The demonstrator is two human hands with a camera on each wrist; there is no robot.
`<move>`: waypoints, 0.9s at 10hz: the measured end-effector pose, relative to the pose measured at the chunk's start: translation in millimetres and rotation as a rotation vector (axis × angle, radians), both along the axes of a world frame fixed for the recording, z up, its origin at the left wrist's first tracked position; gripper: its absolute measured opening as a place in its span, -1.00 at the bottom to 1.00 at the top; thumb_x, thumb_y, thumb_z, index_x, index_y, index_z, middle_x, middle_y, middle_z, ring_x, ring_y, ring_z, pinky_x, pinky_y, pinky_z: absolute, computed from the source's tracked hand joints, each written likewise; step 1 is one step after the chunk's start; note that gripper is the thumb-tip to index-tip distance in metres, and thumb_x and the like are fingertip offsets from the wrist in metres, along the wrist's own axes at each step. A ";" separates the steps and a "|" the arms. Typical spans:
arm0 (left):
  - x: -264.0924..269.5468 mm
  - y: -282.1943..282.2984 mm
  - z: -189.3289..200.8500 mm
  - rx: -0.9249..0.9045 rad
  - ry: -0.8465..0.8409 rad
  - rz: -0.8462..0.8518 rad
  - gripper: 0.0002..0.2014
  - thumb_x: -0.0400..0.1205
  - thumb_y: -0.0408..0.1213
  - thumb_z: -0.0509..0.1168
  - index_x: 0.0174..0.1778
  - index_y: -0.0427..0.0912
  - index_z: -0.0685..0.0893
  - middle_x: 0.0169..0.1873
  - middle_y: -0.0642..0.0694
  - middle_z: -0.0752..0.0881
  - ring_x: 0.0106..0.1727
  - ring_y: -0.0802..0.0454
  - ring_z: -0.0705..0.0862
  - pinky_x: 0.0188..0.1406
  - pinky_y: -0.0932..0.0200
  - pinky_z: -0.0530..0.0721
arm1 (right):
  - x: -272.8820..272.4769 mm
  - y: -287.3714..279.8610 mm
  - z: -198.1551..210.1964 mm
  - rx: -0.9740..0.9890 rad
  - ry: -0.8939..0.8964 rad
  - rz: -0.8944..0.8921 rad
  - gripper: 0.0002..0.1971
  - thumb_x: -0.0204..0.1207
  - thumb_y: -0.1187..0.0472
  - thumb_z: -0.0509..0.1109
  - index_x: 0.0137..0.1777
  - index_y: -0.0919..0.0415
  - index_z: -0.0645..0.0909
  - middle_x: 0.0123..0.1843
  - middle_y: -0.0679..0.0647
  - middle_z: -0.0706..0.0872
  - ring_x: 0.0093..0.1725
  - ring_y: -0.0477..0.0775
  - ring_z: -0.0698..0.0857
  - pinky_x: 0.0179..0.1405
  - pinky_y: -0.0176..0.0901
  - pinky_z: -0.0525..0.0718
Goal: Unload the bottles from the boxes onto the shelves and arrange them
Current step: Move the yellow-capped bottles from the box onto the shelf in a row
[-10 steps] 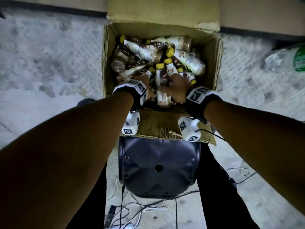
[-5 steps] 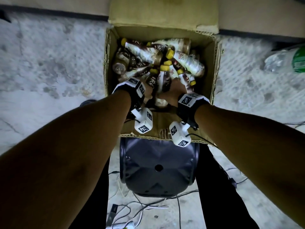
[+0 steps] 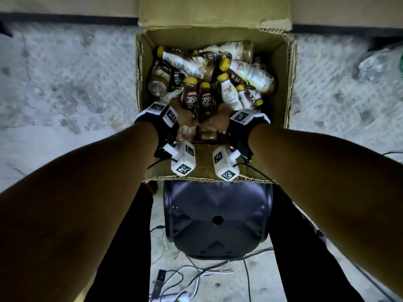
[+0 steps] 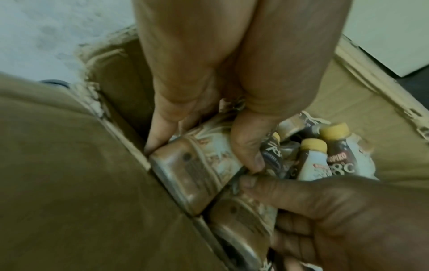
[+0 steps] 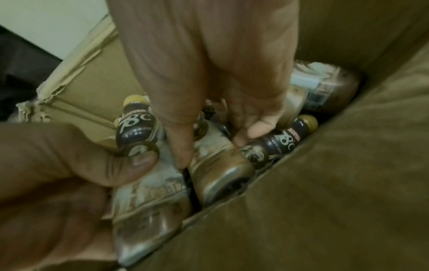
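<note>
An open cardboard box (image 3: 281,83) on the floor holds several brown and cream drink bottles with yellow caps, mostly lying jumbled. My left hand (image 3: 187,118) grips one dark bottle (image 3: 189,94) at the box's near wall. My right hand (image 3: 214,123) grips a second dark bottle (image 3: 206,99) right beside it. The left wrist view shows the left hand (image 4: 204,154) with thumb and fingers wrapped round its bottle (image 4: 185,174), whose base points at the camera. Seen from the right wrist, the right hand (image 5: 216,146) clasps its bottle (image 5: 218,168) against the box wall.
A dark plastic stool (image 3: 216,219) stands just this side of the box, between my legs. Cables (image 3: 196,275) lie on the concrete floor behind it. A clear plastic bottle (image 3: 379,64) lies on the floor at the far right. The box's far flap (image 3: 213,12) stands open.
Both hands have drawn together at the box's near wall. The two gripped bottles now stand side by side, caps pointing away from me.
</note>
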State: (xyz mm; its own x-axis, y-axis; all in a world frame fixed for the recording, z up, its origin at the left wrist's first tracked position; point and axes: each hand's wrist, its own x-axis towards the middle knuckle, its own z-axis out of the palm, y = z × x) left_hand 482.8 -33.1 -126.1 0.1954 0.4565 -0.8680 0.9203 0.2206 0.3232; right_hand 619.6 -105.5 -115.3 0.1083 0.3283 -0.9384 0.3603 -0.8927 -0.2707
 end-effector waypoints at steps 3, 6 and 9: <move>-18.1 3.9 58.6 -0.285 -0.142 0.301 -0.67 0.40 -0.53 0.51 -0.12 0.03 0.72 0.00 -0.03 0.81 0.14 -0.07 0.71 0.17 -0.13 0.69 | 4.6 -1.9 42.6 0.063 0.278 -0.273 -0.56 0.23 0.35 0.61 0.14 0.16 0.71 0.07 0.11 0.82 0.06 0.09 0.78 -0.01 0.05 0.79; -22.2 -53.2 107.6 -0.055 -0.213 0.432 -0.23 0.13 -0.32 0.66 0.26 0.02 0.54 0.16 0.09 0.74 0.18 0.06 0.68 0.29 0.07 0.60 | 26.9 -87.8 102.6 0.211 0.173 -0.478 -0.33 0.11 0.34 0.67 0.28 0.10 0.58 0.02 0.01 0.83 0.03 0.05 0.81 0.06 0.07 0.76; -7.3 -36.1 212.7 -0.059 -0.248 0.468 -0.24 0.18 -0.53 0.64 0.31 -0.10 0.59 0.13 -0.03 0.77 0.20 -0.03 0.68 0.35 0.01 0.57 | 26.4 -54.8 202.3 0.279 0.169 -0.448 -0.43 -0.10 0.37 0.63 -0.02 -0.03 0.74 -0.08 0.17 0.83 -0.05 0.29 0.81 -0.08 0.23 0.76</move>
State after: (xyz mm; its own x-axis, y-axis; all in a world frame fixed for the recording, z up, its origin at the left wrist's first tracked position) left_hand 475.5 -69.3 86.5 0.1847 0.4957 -0.8486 0.6165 0.6140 0.4929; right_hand 646.1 -160.4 87.1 0.1502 0.5232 -0.8389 -0.1069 -0.8349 -0.5399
